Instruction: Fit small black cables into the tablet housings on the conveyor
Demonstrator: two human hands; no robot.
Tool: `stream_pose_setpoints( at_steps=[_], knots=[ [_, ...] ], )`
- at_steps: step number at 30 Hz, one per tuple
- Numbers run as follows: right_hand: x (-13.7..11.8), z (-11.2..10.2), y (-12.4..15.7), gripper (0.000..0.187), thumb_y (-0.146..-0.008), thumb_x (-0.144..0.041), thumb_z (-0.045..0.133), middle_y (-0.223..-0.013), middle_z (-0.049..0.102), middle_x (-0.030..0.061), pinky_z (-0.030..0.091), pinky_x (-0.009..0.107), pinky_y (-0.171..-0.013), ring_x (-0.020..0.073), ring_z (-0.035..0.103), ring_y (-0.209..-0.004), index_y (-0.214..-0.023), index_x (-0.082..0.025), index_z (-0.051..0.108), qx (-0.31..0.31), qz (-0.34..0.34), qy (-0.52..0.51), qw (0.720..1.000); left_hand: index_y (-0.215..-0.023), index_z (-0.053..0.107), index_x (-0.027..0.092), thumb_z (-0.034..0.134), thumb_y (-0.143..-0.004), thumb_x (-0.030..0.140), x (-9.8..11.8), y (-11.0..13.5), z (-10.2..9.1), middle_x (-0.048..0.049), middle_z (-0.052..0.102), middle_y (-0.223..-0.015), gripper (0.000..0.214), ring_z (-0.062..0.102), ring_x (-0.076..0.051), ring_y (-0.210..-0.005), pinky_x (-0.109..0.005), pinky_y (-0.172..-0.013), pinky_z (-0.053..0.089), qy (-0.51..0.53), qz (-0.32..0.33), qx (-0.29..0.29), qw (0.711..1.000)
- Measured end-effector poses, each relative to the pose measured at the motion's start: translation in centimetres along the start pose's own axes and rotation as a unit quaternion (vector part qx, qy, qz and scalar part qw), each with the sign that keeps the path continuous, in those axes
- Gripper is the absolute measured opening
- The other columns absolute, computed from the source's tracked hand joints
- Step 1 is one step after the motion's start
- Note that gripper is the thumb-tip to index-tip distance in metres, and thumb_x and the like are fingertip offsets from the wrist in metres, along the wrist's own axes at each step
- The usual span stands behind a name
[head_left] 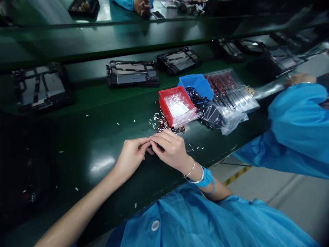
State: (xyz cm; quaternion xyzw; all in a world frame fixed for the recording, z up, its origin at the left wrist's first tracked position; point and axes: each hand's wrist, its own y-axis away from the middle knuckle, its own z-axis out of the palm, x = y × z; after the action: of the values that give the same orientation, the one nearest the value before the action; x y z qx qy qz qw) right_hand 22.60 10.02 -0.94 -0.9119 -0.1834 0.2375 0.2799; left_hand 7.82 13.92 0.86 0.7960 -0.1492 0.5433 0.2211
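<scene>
My left hand point(135, 151) and right hand point(170, 148) meet, pinched, on what I can't tell; pile point(163, 125) just beyond the right.

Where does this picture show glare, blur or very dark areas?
Head view: glare whitens the green table beside the left hand; the left edge falls very dark; a co-worker's hand at right looks blurred.

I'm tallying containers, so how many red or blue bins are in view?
2: the red bin, just beyond the right hand, and the blue bin, behind it and to its right. The dark areas could hide others.
</scene>
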Motion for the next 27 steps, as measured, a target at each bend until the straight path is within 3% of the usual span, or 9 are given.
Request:
stream_pose_setpoints(
  at_steps=[9,16,19,23,25,27],
  knots=[
    [0.4,-0.4,-0.5,0.016,-0.089,-0.016,0.054,-0.080,0.073,0.0080,0.053,0.030,-0.064,0.0167,0.062,-0.073,-0.084,-0.013,0.068,0.007,-0.042,0.014,0.999,-0.083,0.073,0.017,0.048,-0.083,0.020,-0.4,0.0,0.0,-0.0020,0.071,-0.069,0.025,0.056,-0.010,-0.044,-0.020,-0.050,0.047,0.013,0.019,-0.020,1.000],
    [0.5,-0.8,-0.8,0.021,-0.088,-0.010,0.050,-0.073,0.071,0.0047,0.051,0.028,-0.062,0.0148,0.061,-0.071,-0.077,-0.015,0.067,-0.020,-0.068,0.022,0.997,-0.082,0.073,0.017,0.049,-0.083,0.018,-0.1,0.1,-0.2,-0.0020,0.068,-0.060,0.023,0.060,-0.012,-0.048,-0.019,-0.046,0.043,0.017,0.006,-0.029,0.999],
    [1.7,-1.8,-1.4,0.018,-0.087,-0.010,0.053,-0.074,0.071,0.0032,0.050,0.027,-0.064,0.0139,0.061,-0.070,-0.076,-0.017,0.065,0.011,-0.062,0.023,0.998,-0.090,0.071,0.013,0.050,-0.082,0.020,-0.2,0.1,-0.3,-0.0066,0.072,-0.073,0.024,0.066,-0.015,-0.055,-0.019,-0.043,0.042,0.028,-0.010,-0.031,0.999],
    [4.8,-3.9,-2.4,0.023,-0.083,-0.004,0.051,-0.085,0.072,0.0047,0.049,0.034,-0.066,0.0185,0.061,-0.076,-0.091,-0.018,0.067,0.105,0.035,0.152,0.982,-0.101,0.066,0.008,0.051,-0.081,0.023,-0.2,-0.2,-0.7,-0.0140,0.073,-0.086,0.029,0.069,-0.018,-0.059,-0.019,-0.039,0.042,0.098,-0.067,-0.051,0.992],
    [5.6,-4.4,-2.7,0.030,-0.082,-0.006,0.052,-0.098,0.071,0.0066,0.049,0.037,-0.067,0.0221,0.060,-0.084,-0.105,-0.020,0.066,0.100,0.050,0.200,0.974,-0.100,0.064,0.007,0.055,-0.078,0.024,-0.1,-0.4,-1.1,-0.0154,0.073,-0.086,0.030,0.069,-0.018,-0.058,-0.019,-0.039,0.041,0.161,-0.099,-0.071,0.979],
    [5.3,-4.2,-2.7,0.032,-0.082,-0.010,0.056,-0.102,0.069,0.0075,0.051,0.036,-0.068,0.0220,0.058,-0.086,-0.111,-0.020,0.064,0.055,0.003,0.172,0.984,-0.099,0.065,0.007,0.060,-0.076,0.025,0.1,-0.5,-1.4,-0.0158,0.073,-0.086,0.030,0.069,-0.019,-0.056,-0.018,-0.038,0.041,0.210,-0.114,-0.097,0.966]
  ],
)
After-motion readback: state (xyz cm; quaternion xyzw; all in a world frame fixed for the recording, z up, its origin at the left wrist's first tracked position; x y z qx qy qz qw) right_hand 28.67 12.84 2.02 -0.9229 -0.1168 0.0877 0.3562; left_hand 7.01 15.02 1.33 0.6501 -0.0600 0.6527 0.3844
